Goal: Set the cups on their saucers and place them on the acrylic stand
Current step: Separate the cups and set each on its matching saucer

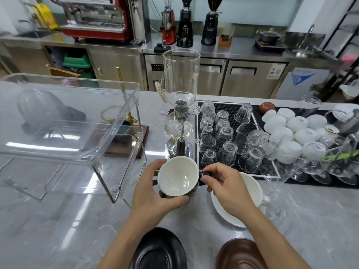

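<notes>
Cup (177, 178), dark outside and white inside, being held over the desk (58, 220) by both hands
Left hand (153, 193) is curling round its near side while right hand (225, 183) is pinching the handle; acrylic stand (73, 121) is sitting to the left with open desk before it, siphon brewer (179, 105) is standing just behind, a white cup on its saucer (250, 193) is lying right, black saucer (159, 251) and brown saucer (240, 255) are waiting at the near edge
</notes>
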The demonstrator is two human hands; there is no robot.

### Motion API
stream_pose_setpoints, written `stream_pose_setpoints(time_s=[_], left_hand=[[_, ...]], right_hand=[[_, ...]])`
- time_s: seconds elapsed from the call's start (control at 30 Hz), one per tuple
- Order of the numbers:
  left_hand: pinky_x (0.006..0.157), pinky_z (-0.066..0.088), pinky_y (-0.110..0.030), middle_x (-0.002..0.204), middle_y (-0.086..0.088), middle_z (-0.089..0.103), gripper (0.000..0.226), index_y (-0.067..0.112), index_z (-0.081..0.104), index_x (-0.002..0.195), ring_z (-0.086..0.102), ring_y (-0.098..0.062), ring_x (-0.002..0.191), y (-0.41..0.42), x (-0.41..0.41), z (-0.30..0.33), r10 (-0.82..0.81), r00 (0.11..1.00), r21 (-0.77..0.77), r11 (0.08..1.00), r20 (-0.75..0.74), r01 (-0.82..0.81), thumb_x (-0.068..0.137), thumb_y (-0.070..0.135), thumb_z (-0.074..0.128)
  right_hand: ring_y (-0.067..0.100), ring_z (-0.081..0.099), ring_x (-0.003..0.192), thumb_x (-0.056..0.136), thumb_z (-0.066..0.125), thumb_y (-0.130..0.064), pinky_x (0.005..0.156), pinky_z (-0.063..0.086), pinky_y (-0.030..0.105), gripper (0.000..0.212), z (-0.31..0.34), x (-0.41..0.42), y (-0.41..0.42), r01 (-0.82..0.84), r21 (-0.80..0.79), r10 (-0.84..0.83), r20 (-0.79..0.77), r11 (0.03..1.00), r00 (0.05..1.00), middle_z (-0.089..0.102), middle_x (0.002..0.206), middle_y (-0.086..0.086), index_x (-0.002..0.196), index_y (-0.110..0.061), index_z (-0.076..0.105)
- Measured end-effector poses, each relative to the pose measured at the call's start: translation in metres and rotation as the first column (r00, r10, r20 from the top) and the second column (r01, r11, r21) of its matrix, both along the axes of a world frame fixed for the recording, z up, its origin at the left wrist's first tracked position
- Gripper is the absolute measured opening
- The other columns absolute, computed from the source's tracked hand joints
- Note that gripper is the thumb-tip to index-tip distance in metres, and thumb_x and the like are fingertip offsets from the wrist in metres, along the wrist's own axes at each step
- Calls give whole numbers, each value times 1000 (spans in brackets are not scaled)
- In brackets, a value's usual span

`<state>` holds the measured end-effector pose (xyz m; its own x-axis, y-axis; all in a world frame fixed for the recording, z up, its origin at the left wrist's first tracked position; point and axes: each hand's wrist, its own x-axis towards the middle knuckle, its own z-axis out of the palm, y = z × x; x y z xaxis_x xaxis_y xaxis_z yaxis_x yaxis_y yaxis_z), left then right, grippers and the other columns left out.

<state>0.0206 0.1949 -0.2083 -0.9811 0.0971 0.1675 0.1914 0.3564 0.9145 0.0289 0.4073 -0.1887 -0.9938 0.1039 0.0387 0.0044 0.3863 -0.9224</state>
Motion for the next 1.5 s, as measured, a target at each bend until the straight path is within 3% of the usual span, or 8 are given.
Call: stream_pose_setpoints(time_s=[0.33, 0.67, 0.73, 0.87, 1.0, 1.1, 1.3, 1.5], left_hand=[[95, 54, -34, 123, 16, 63, 85, 43, 55, 121, 60, -5, 115, -18, 46, 15, 27, 999, -5, 1000, 24, -27, 44, 38, 90], [91, 57, -36, 124, 19, 60, 90, 44, 54, 126, 62, -8, 112, -40, 93, 1, 72, 992, -52, 996, 103, -67, 47, 34, 95], [90, 57, -34, 126, 18, 60, 89, 43, 54, 125, 63, -10, 112, -44, 101, -2, 90, 991, -57, 995, 100, -85, 47, 34, 95], [76, 54, -11, 129, 15, 59, 87, 44, 56, 124, 62, -4, 109, -52, 118, -5, 101, 988, -27, 995, 116, -99, 47, 34, 95], [95, 47, -16, 133, 22, 60, 82, 48, 56, 126, 59, 2, 118, -64, 131, -9, 100, 983, -7, 995, 151, -100, 52, 35, 89], [98, 43, -18, 133, 30, 58, 77, 52, 56, 125, 53, 10, 122, -71, 140, -13, 101, 978, -4, 995, 181, -102, 56, 30, 82], [105, 43, -26, 130, 31, 59, 76, 51, 59, 123, 53, 4, 127, -79, 155, -25, 138, 969, -6, 990, 207, -140, 55, 25, 81], [103, 44, -21, 128, 37, 58, 79, 51, 59, 121, 52, 11, 123, -78, 165, -33, 146, 960, -24, 989, 239, -145, 54, 17, 82]], right_hand=[[7, 62, 51, 87, 72, -7, 51, 46, 14, 15, -4, 36, -13, -87, -56, 90, 57, 995, 994, 69, 61, -6, 89, -22, 71], [11, 61, 51, 83, 74, -1, 52, 51, 20, 19, -11, 70, -32, -135, -124, 146, 87, 983, 985, 70, 59, 0, 77, -20, 72], [12, 62, 53, 84, 72, 2, 53, 52, 20, 15, -14, 77, -38, -126, -158, 142, 93, 979, 986, 73, 65, 7, 82, -13, 74], [8, 62, 53, 84, 71, 6, 52, 52, 17, 22, -20, 89, -49, -108, -262, 138, 97, 959, 986, 74, 74, 11, 81, -15, 75], [6, 60, 50, 85, 69, 9, 51, 50, 16, 25, -26, 98, -57, -107, -321, 154, 128, 941, 980, 73, 65, 2, 81, -15, 75], [8, 56, 51, 86, 68, 10, 51, 48, 17, 22, -32, 102, -61, -119, -320, 176, 156, 940, 972, 69, 62, 0, 81, -11, 75], [8, 56, 51, 85, 68, 10, 51, 45, 13, 27, -44, 111, -66, -158, -250, 211, 201, 955, 957, 68, 59, -4, 79, -16, 73], [8, 57, 55, 82, 72, 5, 57, 47, 17, 19, -52, 116, -63, -183, -147, 212, 221, 972, 952, 70, 63, -1, 80, -14, 77]])
